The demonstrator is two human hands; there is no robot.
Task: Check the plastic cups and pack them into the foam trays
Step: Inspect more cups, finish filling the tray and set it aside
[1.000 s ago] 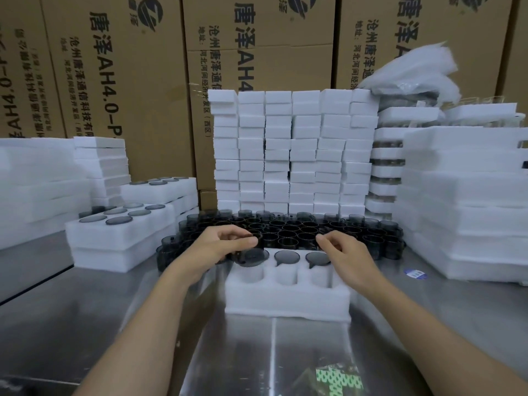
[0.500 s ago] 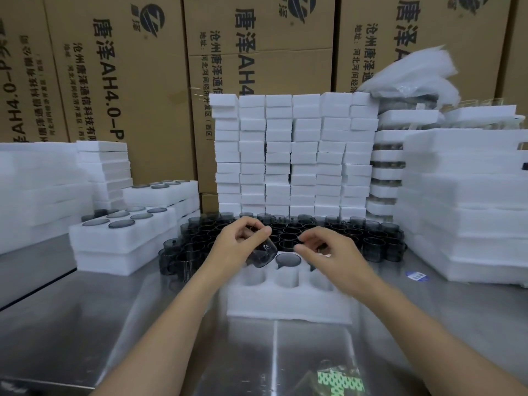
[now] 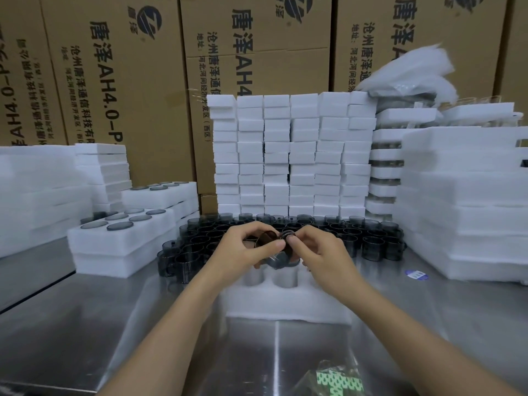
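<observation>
Smoky-grey translucent plastic cup (image 3: pixel 267 239), tilted on its side, is held in the air just above the back edge of a white foam tray with round pockets (image 3: pixel 285 305), which sits on a shiny steel tabletop (image 3: pixel 85 324). The person's left hand (image 3: pixel 245 252) grips the cup with curled fingers and thumb. The right hand (image 3: pixel 323 251) pinches its other end between thumb and fingertips. Blur hides whether a second cup is pressed against the first. The hands cover the tray's back row, so how many pockets are filled cannot be told.

Behind the tray stands a crowd of loose dark plastic cups (image 3: pixel 371 242). To the left of the tray are stacked foam trays already filled with cups (image 3: pixel 123 232). Further behind the tray rise a wall of white foam blocks (image 3: pixel 285 152) and brown printed cardboard boxes (image 3: pixel 128 81).

This looks like the checking step, with the cup being turned between both hands for inspection. If it passes, the next move calls for squaring it over a free pocket. It should then be pressed down evenly until it sits flush, like those in the filled trays.
</observation>
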